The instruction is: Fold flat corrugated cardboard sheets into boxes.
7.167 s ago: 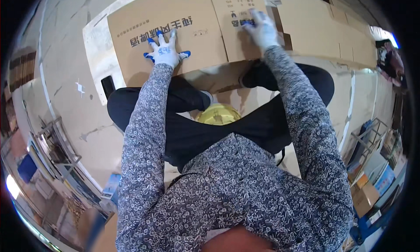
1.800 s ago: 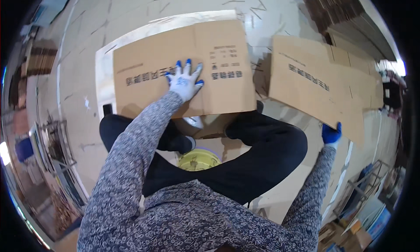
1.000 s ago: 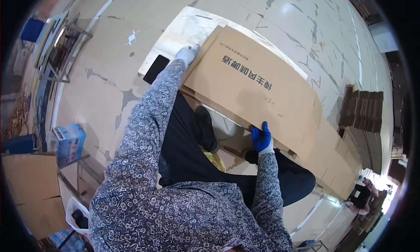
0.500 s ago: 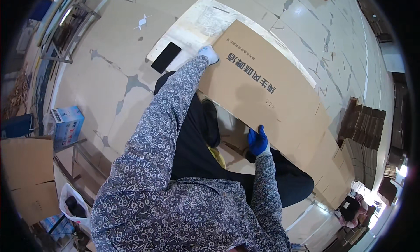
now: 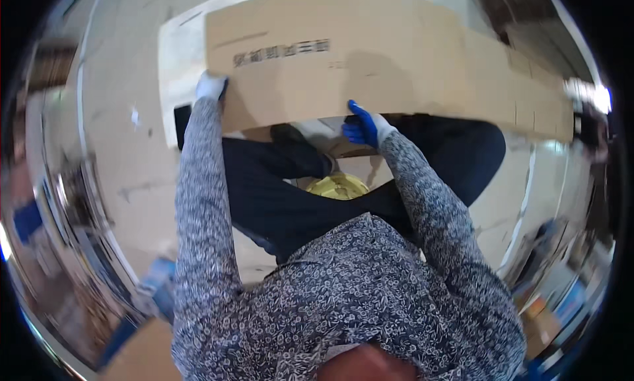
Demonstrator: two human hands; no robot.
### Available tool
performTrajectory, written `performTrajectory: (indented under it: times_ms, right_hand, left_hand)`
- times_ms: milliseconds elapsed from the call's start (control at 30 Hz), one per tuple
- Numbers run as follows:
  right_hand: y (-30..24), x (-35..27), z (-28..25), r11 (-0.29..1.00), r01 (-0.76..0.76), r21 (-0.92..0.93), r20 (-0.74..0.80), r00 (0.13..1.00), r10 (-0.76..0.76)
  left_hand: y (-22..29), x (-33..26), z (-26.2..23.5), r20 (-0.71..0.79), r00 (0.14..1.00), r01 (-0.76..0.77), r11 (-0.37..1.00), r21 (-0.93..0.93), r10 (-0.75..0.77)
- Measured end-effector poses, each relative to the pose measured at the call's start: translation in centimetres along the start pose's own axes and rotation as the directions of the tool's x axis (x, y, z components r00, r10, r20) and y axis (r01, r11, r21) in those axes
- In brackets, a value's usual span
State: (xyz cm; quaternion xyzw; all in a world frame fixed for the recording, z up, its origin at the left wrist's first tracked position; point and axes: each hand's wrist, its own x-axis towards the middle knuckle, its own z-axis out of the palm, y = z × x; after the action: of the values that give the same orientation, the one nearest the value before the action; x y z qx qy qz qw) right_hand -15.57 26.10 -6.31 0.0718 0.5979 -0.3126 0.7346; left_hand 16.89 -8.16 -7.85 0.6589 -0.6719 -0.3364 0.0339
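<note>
Left hand [image 5: 211, 87] and right hand [image 5: 367, 128] grip a cardboard sheet [image 5: 389, 57].

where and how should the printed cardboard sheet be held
Probably the cardboard sheet's near long edge and left edge, coming from the person's side and left, thumbs above, fingers beneath. Its broad, flat face offers nothing to pinch, and the right hand and left hand are at those edges.

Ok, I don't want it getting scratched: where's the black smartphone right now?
On the left side of the head view, the black smartphone lies at the near-left corner of the pale board, just left of the person's patterned left sleeve.
</note>
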Motion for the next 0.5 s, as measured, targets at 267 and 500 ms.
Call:
performTrajectory:
  times_ms: [267,500]
  right_hand:
    - [0.4,0.9,0.2,0.980,0.011,0.196,0.088,0.996,-0.029]
    - [1.8,0.2,-0.7,0.985,0.050,0.163,-0.058,0.997,-0.041]
  left_hand:
    - [-0.2,1.2,-0.6,-0.121,0.993,0.019,0.996,0.083,-0.009]
    - [20.0,-16.0,9.1,0.214,0.912,-0.408,0.726,0.553,0.349]
